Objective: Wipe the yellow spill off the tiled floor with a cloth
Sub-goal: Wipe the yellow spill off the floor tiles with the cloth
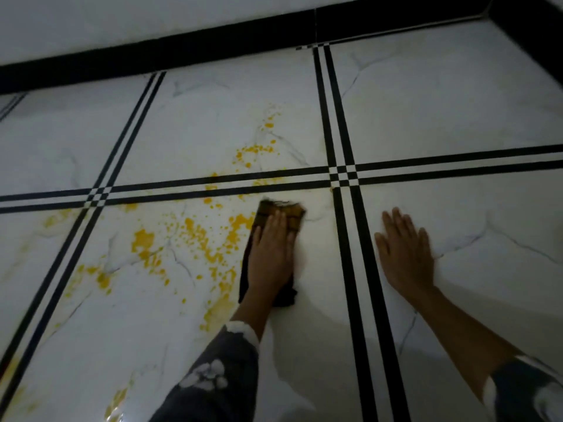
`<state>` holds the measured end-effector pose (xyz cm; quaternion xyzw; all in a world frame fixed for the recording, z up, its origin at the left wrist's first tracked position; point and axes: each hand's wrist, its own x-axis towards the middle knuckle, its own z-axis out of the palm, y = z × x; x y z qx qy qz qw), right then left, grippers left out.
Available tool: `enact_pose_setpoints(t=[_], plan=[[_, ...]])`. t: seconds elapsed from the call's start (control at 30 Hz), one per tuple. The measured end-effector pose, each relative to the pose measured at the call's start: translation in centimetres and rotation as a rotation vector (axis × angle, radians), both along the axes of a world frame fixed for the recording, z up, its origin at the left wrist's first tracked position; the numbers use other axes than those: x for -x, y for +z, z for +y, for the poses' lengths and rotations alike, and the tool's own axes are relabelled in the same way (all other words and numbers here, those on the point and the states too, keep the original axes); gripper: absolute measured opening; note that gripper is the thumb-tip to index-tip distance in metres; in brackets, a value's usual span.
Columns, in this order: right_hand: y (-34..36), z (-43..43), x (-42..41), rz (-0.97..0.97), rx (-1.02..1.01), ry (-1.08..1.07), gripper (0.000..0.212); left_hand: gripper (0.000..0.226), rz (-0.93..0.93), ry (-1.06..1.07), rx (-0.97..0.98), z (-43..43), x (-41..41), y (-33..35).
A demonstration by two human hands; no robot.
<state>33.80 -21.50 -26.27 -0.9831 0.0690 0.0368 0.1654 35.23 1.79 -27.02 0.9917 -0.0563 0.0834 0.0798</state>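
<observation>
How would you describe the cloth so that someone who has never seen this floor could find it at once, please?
Start at the white tiled floor with its black double stripes, and find the near tile splashed with the yellow spill. At the spill's right edge the left hand presses flat on the cloth. It is the only dark, brownish thing lying there; the right hand rests on bare tile.

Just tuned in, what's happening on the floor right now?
A person is wiping a yellow spill off the white tiled floor. The left hand presses a dark cloth flat at the spill's right edge; the right hand rests open on the tile. Most of the spill remains to the left.
</observation>
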Motion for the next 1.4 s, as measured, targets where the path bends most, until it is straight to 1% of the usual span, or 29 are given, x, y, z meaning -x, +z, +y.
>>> enact_pose_setpoints(t=[0.07,0.1,0.17,0.2,0.23,0.27,0.3,0.33,0.4,0.43,0.5,0.53,0.57,0.6,0.67,0.77,0.8,0.83,0.9,0.97,1.0,1.03,1.1,1.17,1.2,1.23,1.3,1.37,1.4], plan=[[0.0,1.0,0.1,-0.026,-0.033,0.003,0.05,0.056,0.027,0.15,0.073,0.4,5.1,-0.8],[0.1,1.5,0.3,-0.041,-0.044,-0.001,0.049,0.055,0.012,0.141,0.075,-0.8,8.3,-1.0],[0.2,2.6,0.6,-0.054,-0.043,0.018,0.049,0.051,0.028,-0.069,0.06,-4.1,13.4,-0.9],[0.2,3.0,0.7,-0.051,-0.042,0.038,0.049,0.05,0.053,-0.211,0.03,-5.0,13.9,-0.4],[0.2,3.4,0.7,-0.051,-0.041,0.057,0.049,0.049,0.059,-0.344,-0.003,-4.9,12.7,0.1],[0.1,3.7,0.8,-0.052,-0.035,0.07,0.049,0.049,0.046,-0.427,-0.038,-4.2,10.5,0.4],[0.1,3.9,0.9,-0.056,-0.024,0.078,0.049,0.048,0.041,-0.452,-0.049,-3.1,8.3,0.4],[-0.1,4.0,1.0,-0.063,-0.017,0.083,0.049,0.047,0.032,-0.405,-0.041,-1.4,6.2,0.4],[-0.2,4.0,1.3,-0.074,-0.012,0.083,0.049,0.048,-0.009,-0.165,-0.013,2.7,4.0,0.0],[-0.4,4.1,1.4,-0.074,-0.008,0.087,0.049,0.049,-0.029,-0.034,-0.01,4.6,4.4,-0.4],[-0.6,4.3,1.6,-0.088,0.0,0.091,0.048,0.052,-0.021,0.19,0.02,6.1,7.7,-0.7],[-0.6,4.5,1.7,-0.101,0.001,0.086,0.05,0.053,0.016,0.272,0.039,5.4,10.1,-0.6],[-0.5,4.6,1.8,-0.111,0.0,0.079,0.053,0.053,0.062,0.294,0.051,3.8,12.4,-0.5],[-0.3,4.7,1.9,-0.114,-0.002,0.079,0.055,0.053,0.099,0.244,0.075,1.7,14.5,-0.4],[0.0,4.7,1.8,-0.091,-0.002,0.084,0.051,0.054,0.14,0.026,0.11,-2.2,15.6,-0.1],[0.4,3.8,1.1,-0.096,0.009,0.122,0.051,0.05,0.102,-0.319,0.013,-3.8,8.2,1.5],[0.3,3.1,1.0,-0.11,0.034,0.12,0.053,0.048,0.128,-0.37,-0.012,-3.3,5.0,1.8],[0.3,2.1,0.9,-0.108,0.05,0.101,0.051,0.047,0.168,-0.333,-0.004,-2.6,2.1,1.8],[-0.1,0.0,1.3,-0.065,0.065,0.045,0.05,0.048,0.188,-0.054,0.066,-0.9,-1.2,0.7],[-0.5,-1.2,1.7,-0.045,0.078,0.037,0.054,0.053,0.141,0.243,0.082,-1.4,-0.1,-0.1],[-0.5,-1.4,1.8,-0.049,0.089,0.041,0.058,0.057,0.125,0.29,0.091,-2.7,1.7,-0.2],[-0.5,-1.4,1.8,-0.056,0.1,0.039,0.063,0.062,0.134,0.254,0.11,-4.2,3.7,0.1],[-0.6,-1.3,1.8,-0.063,0.112,0.033,0.069,0.064,0.2,-0.028,0.129,-6.7,6.4,0.8],[-0.6,-1.4,1.6,-0.077,0.111,0.027,0.07,0.063,0.254,-0.302,0.063,-7.0,4.1,1.3],[-0.7,-1.7,1.5,-0.084,0.108,0.024,0.07,0.063,0.261,-0.379,0.027,-6.8,1.9,1.2],[-0.9,-1.8,1.5,-0.083,0.111,0.025,0.07,0.063,0.256,-0.398,0.014,-6.6,-0.3,0.9],[-1.3,-1.8,1.7,-0.075,0.113,0.026,0.07,0.068,0.252,-0.254,0.015,-5.8,-3.1,0.2],[-1.5,-1.8,1.8,-0.069,0.109,0.031,0.069,0.072,0.244,-0.084,0.052,-5.9,-2.7,-0.7],[-1.6,-1.8,1.9,-0.062,0.106,0.038,0.069,0.07,0.235,-0.053,0.061,-6.2,-1.5,-0.9]])
